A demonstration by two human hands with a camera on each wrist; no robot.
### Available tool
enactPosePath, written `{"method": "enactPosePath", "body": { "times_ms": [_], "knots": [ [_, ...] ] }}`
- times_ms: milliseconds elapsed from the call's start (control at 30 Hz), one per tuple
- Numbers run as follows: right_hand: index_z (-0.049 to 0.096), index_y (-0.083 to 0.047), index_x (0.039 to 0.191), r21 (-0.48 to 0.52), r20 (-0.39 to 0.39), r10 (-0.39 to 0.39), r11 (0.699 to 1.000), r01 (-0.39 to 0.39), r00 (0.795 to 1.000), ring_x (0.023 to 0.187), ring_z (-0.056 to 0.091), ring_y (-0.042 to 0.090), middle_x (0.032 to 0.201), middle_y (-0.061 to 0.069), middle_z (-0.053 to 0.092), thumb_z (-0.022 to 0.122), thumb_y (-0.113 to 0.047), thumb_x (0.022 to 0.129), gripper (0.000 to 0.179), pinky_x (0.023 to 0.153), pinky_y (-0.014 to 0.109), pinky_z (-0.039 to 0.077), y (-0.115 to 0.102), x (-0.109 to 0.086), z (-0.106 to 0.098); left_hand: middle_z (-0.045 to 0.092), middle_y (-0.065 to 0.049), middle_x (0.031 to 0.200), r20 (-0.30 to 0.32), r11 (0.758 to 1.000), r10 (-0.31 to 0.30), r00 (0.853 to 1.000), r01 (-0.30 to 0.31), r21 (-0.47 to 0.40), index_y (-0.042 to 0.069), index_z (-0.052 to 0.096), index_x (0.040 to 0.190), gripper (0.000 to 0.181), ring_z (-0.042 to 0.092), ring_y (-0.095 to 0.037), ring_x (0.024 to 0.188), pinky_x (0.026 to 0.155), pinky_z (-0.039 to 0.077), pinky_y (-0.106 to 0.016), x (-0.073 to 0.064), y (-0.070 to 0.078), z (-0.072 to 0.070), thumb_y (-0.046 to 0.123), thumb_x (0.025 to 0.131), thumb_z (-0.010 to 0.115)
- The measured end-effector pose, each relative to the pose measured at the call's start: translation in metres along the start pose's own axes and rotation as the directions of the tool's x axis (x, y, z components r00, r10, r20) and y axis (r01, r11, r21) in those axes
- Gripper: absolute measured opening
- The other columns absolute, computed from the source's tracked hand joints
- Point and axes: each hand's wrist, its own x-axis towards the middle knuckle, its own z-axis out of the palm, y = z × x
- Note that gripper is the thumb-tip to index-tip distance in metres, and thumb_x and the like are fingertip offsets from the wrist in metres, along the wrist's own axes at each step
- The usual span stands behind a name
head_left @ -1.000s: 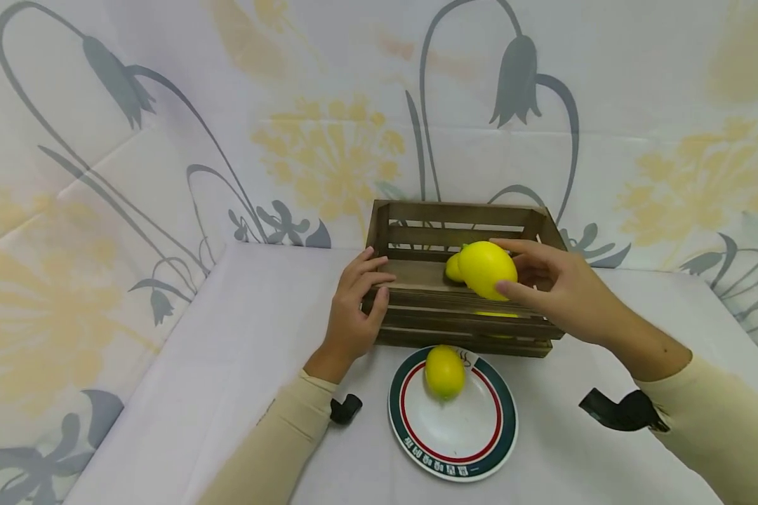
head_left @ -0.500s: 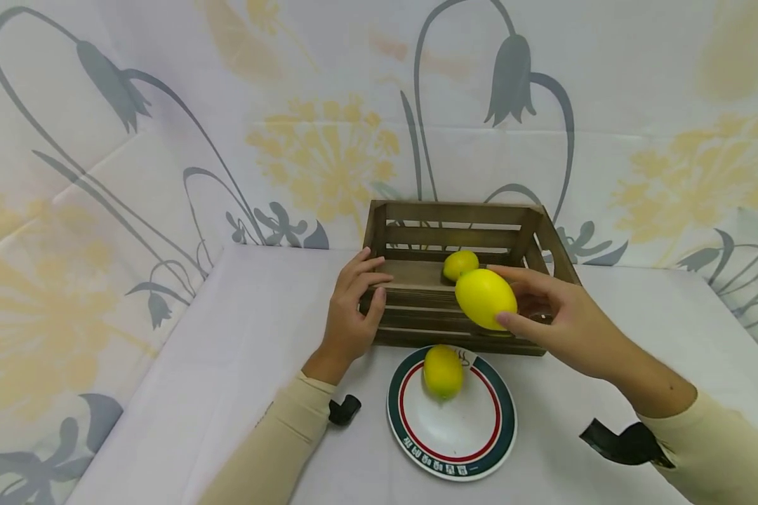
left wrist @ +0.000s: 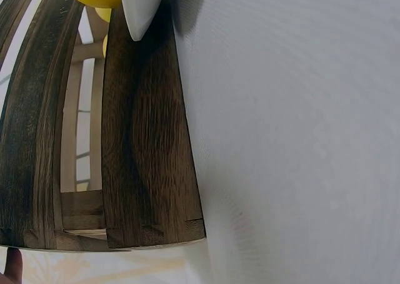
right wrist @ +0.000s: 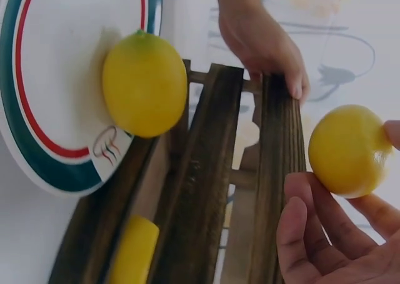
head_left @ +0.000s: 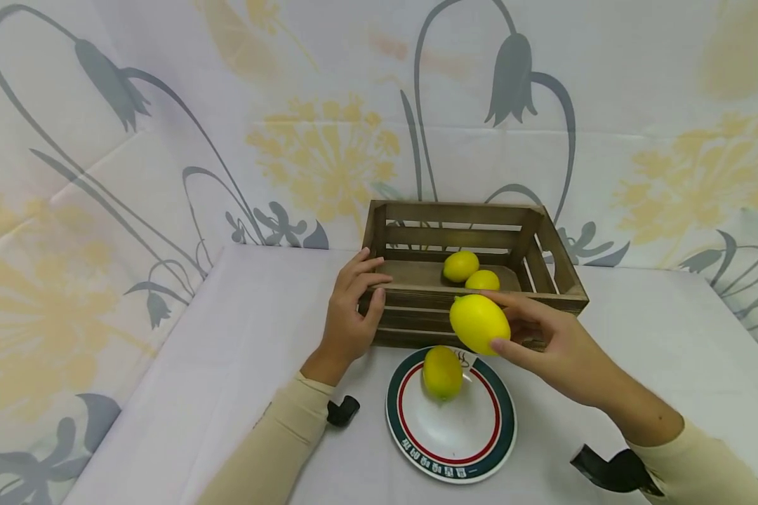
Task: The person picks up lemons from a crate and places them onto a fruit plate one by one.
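Between right thumb and fingers, my right hand (head_left: 546,344) pinches a lemon (head_left: 479,324). The hand and lemon overlap the front of the brown slatted wooden crate (head_left: 417,298), above the plate's back edge. My left hand (head_left: 352,308) rests at the crate's left end, fingers fairly straight at the rim and thumb at the front corner. Two more lemons lie in the crate, a rear lemon (head_left: 460,266) and a nearer lemon (head_left: 483,280) partly hidden by the front slats. Another lemon (head_left: 443,373) lies on the round plate (head_left: 451,438), which has a dark green rim and a red ring.
The crate and plate stand on a white cloth (head_left: 259,315), the plate right in front of the crate. A flower-printed cloth (head_left: 341,154) rises behind. Black straps (head_left: 613,470) hang from the sleeves.
My right hand has brought the lemon from above the crate's inside forward and down, past its front rim. The nearer lemon in the crate has come into sight. My left hand stays at the crate.
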Motion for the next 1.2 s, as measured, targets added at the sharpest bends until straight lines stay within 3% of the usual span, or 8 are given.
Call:
{"method": "enactPosePath", "body": {
  "times_ms": [533, 867, 1200],
  "knots": [
    [0.055, -0.023, 0.142, 0.079, 0.023, 0.056, 0.995, -0.058, 0.998, 0.089, 0.063, 0.010, 0.117, -0.001, 0.067, 0.071, -0.016, 0.092, 0.053, 0.084, 0.020, 0.057, 0.020, -0.013, 0.025, 0.059, -0.013, 0.136, -0.004, 1.000, 0.018, 1.000, -0.018, 0.002, 0.005, 0.068, 0.109, 0.022, 0.039, -0.027, 0.146, 0.124, 0.029, -0.041, 0.001, 0.000, 0.001, 0.013, 0.097, 0.052],
    [0.054, -0.017, 0.143, 0.137, 0.081, 0.081, 0.986, -0.091, 0.993, 0.090, 0.062, 0.009, 0.117, 0.003, 0.067, 0.070, -0.017, 0.092, 0.053, 0.080, 0.022, 0.057, 0.034, -0.018, 0.038, 0.059, -0.012, 0.136, 0.002, 1.000, 0.009, 1.000, -0.009, 0.022, 0.006, 0.068, 0.109, 0.022, 0.039, -0.026, 0.146, 0.124, 0.029, -0.041, -0.002, 0.000, -0.001, 0.014, 0.097, 0.052],
    [0.055, -0.015, 0.141, 0.072, 0.072, 0.097, 0.992, -0.102, 0.993, 0.091, 0.065, 0.007, 0.115, -0.001, 0.069, 0.071, -0.022, 0.092, 0.051, 0.080, 0.022, 0.058, 0.050, -0.017, 0.037, 0.059, -0.012, 0.136, 0.007, 1.000, 0.011, 1.000, -0.012, 0.019, 0.006, 0.068, 0.109, 0.022, 0.039, -0.027, 0.146, 0.124, 0.029, -0.041, -0.001, -0.001, -0.001, 0.013, 0.097, 0.052]
  ]
}}
